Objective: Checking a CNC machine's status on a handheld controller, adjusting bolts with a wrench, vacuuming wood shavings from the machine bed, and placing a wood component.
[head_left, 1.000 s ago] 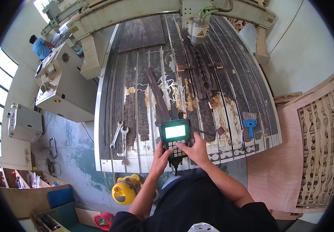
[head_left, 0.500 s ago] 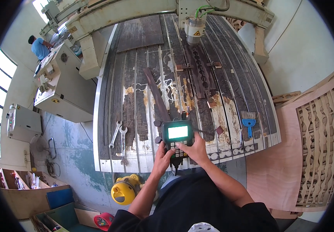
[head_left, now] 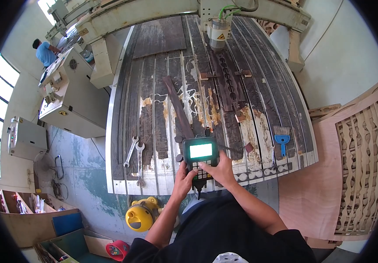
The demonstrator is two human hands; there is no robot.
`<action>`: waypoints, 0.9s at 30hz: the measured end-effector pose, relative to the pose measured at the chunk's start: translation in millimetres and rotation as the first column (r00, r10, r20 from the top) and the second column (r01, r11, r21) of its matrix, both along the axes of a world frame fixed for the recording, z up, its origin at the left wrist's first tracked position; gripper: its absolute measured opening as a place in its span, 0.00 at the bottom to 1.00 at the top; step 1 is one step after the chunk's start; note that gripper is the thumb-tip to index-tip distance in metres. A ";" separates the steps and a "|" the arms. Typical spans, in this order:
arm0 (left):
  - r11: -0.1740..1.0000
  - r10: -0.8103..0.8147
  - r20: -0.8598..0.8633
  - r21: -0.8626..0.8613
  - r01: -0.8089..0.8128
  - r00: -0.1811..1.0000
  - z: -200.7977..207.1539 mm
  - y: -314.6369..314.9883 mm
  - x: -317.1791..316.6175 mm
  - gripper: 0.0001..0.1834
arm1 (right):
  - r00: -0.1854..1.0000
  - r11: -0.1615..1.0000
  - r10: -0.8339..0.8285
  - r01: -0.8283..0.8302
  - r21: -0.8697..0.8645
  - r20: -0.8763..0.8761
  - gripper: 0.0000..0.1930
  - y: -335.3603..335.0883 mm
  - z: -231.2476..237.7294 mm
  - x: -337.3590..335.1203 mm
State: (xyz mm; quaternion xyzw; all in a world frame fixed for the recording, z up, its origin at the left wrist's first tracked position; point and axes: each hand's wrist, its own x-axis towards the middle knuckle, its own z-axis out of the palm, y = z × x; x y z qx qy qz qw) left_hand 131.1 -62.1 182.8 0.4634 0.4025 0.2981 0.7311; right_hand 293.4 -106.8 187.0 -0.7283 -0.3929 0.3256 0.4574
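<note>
Both my hands hold a black handheld controller with a lit screen and a keypad, over the near edge of the machine bed. My left hand is closed round its left side, thumb on the lower keys. Gripping the right side, my right hand has its thumb across the upper keys. Beyond the controller, a dark wooden strip lies aslant on the bed. Farther off, a dark carved wood piece with a row of round cutouts sits under the spindle, between small clamps.
Two wrenches lie on the bed at left; a blue brush lies at right. A yellow vacuum stands on the floor. Cut lattice panels lean at right. Another person stands far left beside a control cabinet.
The spindle and gantry sit slightly farther left in the picture. Both hands keep their hold on the controller, thumbs in nearly the same place.
</note>
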 end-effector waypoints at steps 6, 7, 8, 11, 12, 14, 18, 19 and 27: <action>1.000 -0.007 -0.041 -0.005 0.007 0.999 0.5 -0.2 -1.8 0.21 | 1.000 1.000 -0.007 0.007 0.004 -0.002 0.29 -0.8 1.9 -0.9; 1.000 -0.007 -0.040 -0.005 0.007 0.999 1.3 -0.2 -1.5 0.21 | 1.000 1.000 -0.006 0.006 0.012 -0.008 0.30 -1.0 -0.6 -0.5; 1.000 -0.006 -0.033 -0.001 0.006 0.999 2.0 0.0 -1.2 0.20 | 1.000 1.000 -0.005 0.006 0.021 -0.013 0.30 -0.8 -1.3 -0.6; 1.000 -0.002 -0.021 0.000 0.002 1.000 3.0 1.2 -1.0 0.20 | 1.000 1.000 -0.004 0.004 0.011 -0.004 0.30 0.4 0.0 -0.6; 1.000 -0.001 -0.016 -0.004 0.000 1.000 3.1 1.7 -1.1 0.20 | 1.000 1.000 -0.003 0.003 0.010 -0.005 0.30 1.3 1.5 -0.7; 1.000 0.002 -0.017 -0.007 -0.002 1.000 0.6 2.4 -1.4 0.20 | 1.000 1.000 -0.001 0.002 0.022 -0.013 0.30 2.6 4.4 -1.2; 1.000 0.013 -0.019 0.005 -0.012 1.000 2.3 4.3 -1.2 0.20 | 1.000 1.000 0.005 -0.005 0.013 0.000 0.30 4.6 -1.2 -0.6; 1.000 0.013 -0.019 0.005 -0.013 1.000 1.1 4.8 -1.6 0.20 | 1.000 1.000 0.006 -0.006 0.001 0.003 0.30 5.4 -1.8 -1.0; 0.999 0.024 -0.059 0.031 -0.022 0.998 0.4 7.2 -2.5 0.18 | 1.000 1.000 0.018 -0.018 -0.018 0.026 0.30 9.4 -5.6 -1.0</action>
